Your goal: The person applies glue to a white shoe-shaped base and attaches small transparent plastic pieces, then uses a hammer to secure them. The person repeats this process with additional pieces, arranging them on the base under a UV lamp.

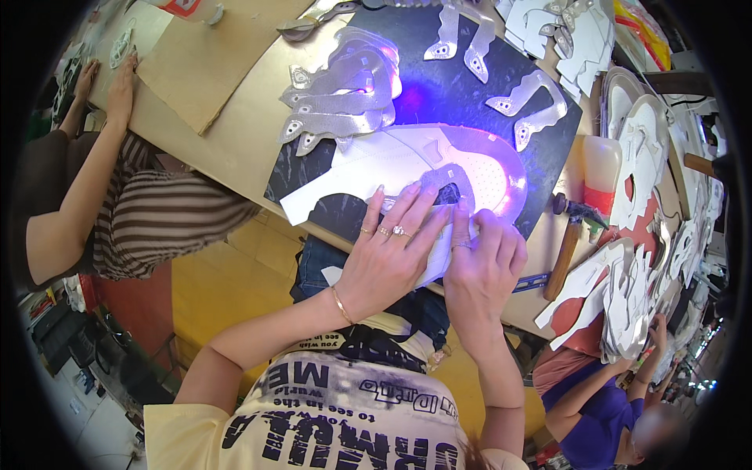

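A white shoe upper [376, 160] with a perforated toe lies on a dark marbled board [462, 98], lit by a blue-violet glow. A small grey silvery piece [457, 178] sits over its middle. My left hand [392, 254], fingers stretched out flat, presses the upper beside that piece. Against the upper's near edge, my right hand [484, 262] has its index finger extended on the material and the other fingers curled; its thumb is hidden. Part of the upper hangs below my hands.
Silver cut pieces [345, 102] are stacked at the far left of the board, with loose ones [540, 106] farther right. A hammer [562, 270], a red-and-translucent container [601, 168] and white upper stacks [627, 294] stand right. Cardboard [204, 66] lies left. People sit on both sides.
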The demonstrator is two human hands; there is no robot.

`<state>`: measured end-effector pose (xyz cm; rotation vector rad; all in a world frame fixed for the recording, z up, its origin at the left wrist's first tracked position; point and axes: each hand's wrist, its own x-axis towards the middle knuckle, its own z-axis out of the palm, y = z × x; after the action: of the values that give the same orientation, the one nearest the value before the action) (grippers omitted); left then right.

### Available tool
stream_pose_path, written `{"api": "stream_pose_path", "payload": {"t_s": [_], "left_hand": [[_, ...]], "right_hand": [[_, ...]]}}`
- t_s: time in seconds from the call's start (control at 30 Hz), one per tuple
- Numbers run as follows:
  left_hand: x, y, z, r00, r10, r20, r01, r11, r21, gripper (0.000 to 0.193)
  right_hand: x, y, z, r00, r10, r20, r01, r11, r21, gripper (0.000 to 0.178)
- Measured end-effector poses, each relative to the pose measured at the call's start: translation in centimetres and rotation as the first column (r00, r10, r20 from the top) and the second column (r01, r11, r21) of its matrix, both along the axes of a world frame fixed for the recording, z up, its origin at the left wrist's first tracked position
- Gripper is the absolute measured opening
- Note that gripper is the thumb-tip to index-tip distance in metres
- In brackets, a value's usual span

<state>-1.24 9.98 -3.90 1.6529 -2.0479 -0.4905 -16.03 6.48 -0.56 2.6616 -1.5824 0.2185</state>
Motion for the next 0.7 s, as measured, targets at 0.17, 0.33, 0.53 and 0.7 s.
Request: {"api": "stream_pose_path", "payload": {"t_s": [0.17,0.33,0.53,0.7], "left_hand": [[0.6,-0.7,1.1,0.998,-0.010,-0.062,0.010,1.000,0.008,0.045],[1.2,-2.5,1.3,0.993,0.088,-0.080,-0.097,0.989,-0.110,0.039],[1.7,-4.5,0.3,0.993,0.029,-0.114,-0.045,0.989,-0.139,0.028],[2.1,-4.2,-0.2,0.995,-0.005,-0.104,-0.009,0.991,-0.133,0.033]], "right_hand": [[-1.3,-4.8,3.5,0.982,0.185,0.042,-0.190,0.945,0.267,0.033],[-1.0,-9.6,2.3,0.859,0.140,0.492,-0.290,0.926,0.243,0.022],[0.0,-11.1,1.8,0.900,0.192,0.391,-0.330,0.886,0.324,0.015],[0.0,-11.9,2.2,0.933,0.204,0.296,-0.315,0.862,0.397,0.014]]}}
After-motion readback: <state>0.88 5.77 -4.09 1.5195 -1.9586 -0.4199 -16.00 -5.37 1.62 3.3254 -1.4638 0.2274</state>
